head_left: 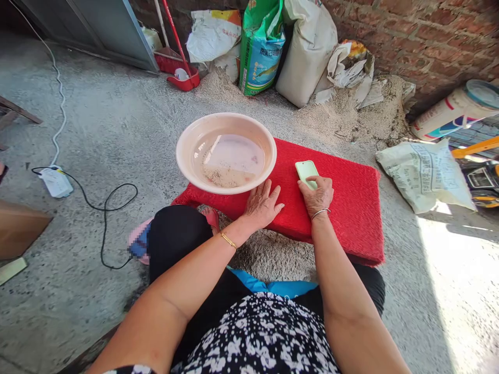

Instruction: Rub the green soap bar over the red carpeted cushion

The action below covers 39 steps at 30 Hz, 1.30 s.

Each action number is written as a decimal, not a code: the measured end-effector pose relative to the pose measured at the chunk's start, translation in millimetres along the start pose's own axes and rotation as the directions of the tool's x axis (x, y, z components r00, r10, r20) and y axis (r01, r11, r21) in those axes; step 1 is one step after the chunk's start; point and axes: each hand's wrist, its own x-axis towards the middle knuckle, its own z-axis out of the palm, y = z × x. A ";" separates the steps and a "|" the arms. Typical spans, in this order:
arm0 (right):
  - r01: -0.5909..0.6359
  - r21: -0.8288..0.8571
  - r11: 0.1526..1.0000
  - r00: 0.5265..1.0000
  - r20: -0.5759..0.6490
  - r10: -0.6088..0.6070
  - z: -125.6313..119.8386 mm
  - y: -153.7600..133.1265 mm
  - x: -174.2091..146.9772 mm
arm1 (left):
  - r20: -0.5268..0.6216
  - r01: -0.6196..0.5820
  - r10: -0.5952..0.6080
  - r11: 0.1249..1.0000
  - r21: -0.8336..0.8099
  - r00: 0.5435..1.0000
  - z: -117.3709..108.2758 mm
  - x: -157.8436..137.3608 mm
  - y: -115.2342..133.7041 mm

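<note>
A red cloth-covered counter [351, 208] spreads beneath a person's hands, with a wide plastic basin [187, 161] of water [234, 153] ahead and left of the left hand's fingers [253, 205], and a pale green case [305, 169] at the right hand's fingertips [312, 179]. Good handling likely means a light hold on the case's edges, level and clear of the basin's rim. The left fingers fan out flat, holding nothing, contact with the rim unclear; the right thumb and fingers close around the case's near end.

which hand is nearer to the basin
Left. The left hand rests on the red cloth, fingers close to the near rim of the basin; the right hand is farther off, to the basin's right.
</note>
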 end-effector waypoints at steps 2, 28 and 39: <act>-0.117 -0.042 0.992 0.991 -0.064 0.114 0.8 1.6 1.2 | 0.004 0.002 -0.002 1.000 -0.012 1.000 1.5 2.5 2.9; -0.111 0.018 0.994 0.977 -0.183 0.112 -2.8 9.8 -3.8 | 0.056 -0.014 0.012 0.999 0.042 0.998 4.2 8.2 9.4; 0.224 0.122 0.967 0.970 0.070 -0.234 -8.2 -3.5 -7.6 | 0.018 -0.112 0.112 0.993 0.021 0.994 0.8 5.1 12.0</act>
